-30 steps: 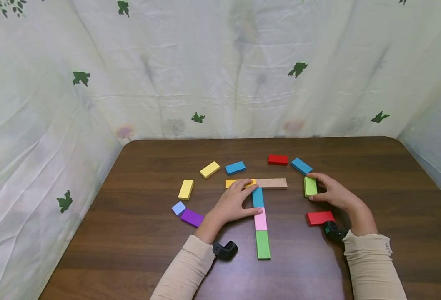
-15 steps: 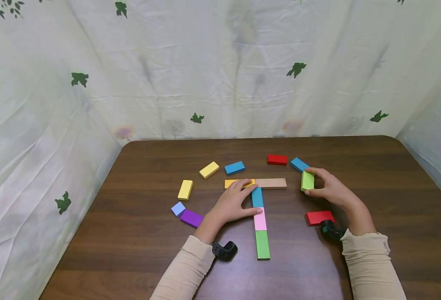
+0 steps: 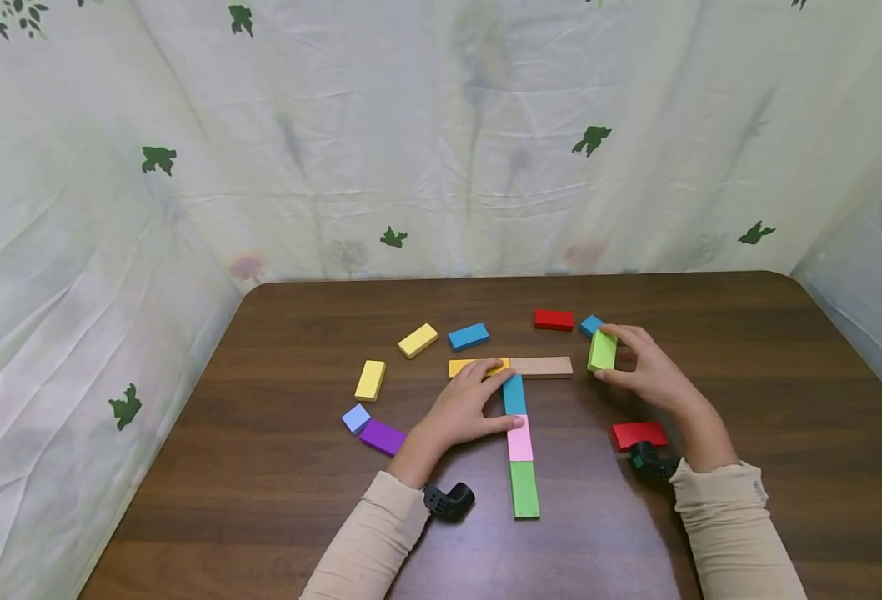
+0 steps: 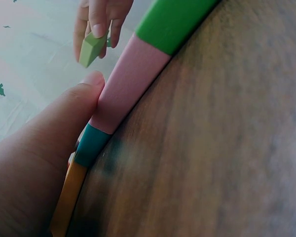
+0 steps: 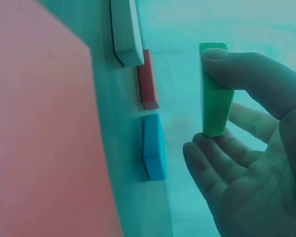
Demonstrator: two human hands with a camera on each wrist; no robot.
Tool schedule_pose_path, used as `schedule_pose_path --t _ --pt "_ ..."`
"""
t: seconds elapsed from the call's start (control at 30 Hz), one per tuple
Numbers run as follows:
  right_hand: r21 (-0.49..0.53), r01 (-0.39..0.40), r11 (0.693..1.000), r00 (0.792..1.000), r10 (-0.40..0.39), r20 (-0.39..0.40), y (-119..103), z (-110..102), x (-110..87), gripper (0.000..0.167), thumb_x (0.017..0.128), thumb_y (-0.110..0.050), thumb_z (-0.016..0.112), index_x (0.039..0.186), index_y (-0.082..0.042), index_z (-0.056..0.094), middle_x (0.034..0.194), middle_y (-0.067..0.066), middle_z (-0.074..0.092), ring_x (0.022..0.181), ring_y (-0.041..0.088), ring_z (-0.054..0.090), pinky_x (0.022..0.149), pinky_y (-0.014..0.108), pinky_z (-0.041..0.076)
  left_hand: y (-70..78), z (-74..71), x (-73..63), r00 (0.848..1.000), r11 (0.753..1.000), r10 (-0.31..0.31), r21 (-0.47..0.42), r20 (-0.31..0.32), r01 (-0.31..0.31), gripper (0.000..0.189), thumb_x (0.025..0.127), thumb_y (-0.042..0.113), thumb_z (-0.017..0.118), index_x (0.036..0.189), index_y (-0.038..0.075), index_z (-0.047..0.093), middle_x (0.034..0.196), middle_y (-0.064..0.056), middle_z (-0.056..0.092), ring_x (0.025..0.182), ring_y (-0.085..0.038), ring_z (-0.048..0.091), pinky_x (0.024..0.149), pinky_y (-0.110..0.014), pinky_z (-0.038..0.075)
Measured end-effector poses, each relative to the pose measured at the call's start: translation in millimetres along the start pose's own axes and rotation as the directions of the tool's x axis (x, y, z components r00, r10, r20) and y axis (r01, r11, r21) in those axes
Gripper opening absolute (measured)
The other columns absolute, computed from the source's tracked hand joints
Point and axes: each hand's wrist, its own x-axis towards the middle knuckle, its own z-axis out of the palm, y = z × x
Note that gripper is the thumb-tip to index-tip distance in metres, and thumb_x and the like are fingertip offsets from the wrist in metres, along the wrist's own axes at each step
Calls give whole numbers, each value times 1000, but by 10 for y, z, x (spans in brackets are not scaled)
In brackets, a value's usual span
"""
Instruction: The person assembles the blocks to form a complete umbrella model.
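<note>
My right hand (image 3: 660, 377) pinches a light green block (image 3: 603, 350) between thumb and fingers, lifted off the table. In the right wrist view the same green block (image 5: 217, 101) stands on end between thumb and fingertips. My left hand (image 3: 467, 408) rests spread over a T-shaped row of flat blocks. Its thumb touches the pink block (image 3: 519, 442); its fingertips lie by the orange block (image 3: 459, 367) and the blue block (image 3: 514, 395). A plain wooden block (image 3: 544, 367) extends the T's bar. A green block (image 3: 525, 490) ends the stem.
Around the T lie two yellow blocks (image 3: 418, 341), a blue block (image 3: 468, 336), a red block (image 3: 553, 320) and a partly covered blue block (image 3: 589, 324). A purple block (image 3: 383, 437) and a small light blue block (image 3: 356, 418) lie left, another red block (image 3: 638, 435) right.
My right hand has lifted the light green block from its place at the right and carried it left and slightly away from me. The left hand has stayed in place.
</note>
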Motion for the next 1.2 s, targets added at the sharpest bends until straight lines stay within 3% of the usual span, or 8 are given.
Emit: schedule_pose_path --t 0.17,0.27,0.57,0.83,1.2 --pt "14 37 999 999 -37 -36 -73 61 16 63 81 -4 66 132 10 31 130 28 25 104 43 38 84 54 37 -1 1 2 1000 1000 0 3 0 0 74 76 64 52 136 22 40 138 -3 33 127 -20 26 100 -38 28" --pt "22 70 997 996 -68 -64 63 111 68 66 80 -8 68 134 7 32 131 25 26 104 39 38 85 52 37 -3 0 4 1000 1000 5 4 -4 -5 74 77 64 52 136 21 41 138 -4 33 127 -21 26 100 -39 28" --pt "44 138 989 985 -132 -108 77 202 129 65 77 -1 69 132 5 35 130 24 29 105 39 40 89 53 35 -17 11 13 1000 1000 5 8 1 -5 75 77 65 52 136 21 40 138 -4 33 127 -21 26 100 -38 28" --pt "29 124 992 990 -122 -75 111 254 150 65 78 0 67 134 4 33 138 23 25 120 39 30 93 52 32 -17 9 11 1000 1000 10 11 -7 -10 75 76 65 52 136 21 41 138 -4 33 126 -21 27 100 -38 28" --pt "-12 79 997 996 -79 -43 222 279 154 67 79 -1 66 136 4 30 139 23 25 125 40 25 94 51 31 -8 13 2 1000 1000 19 0 -17 -19 72 77 62 55 135 21 42 138 -3 33 126 -20 27 99 -37 28"
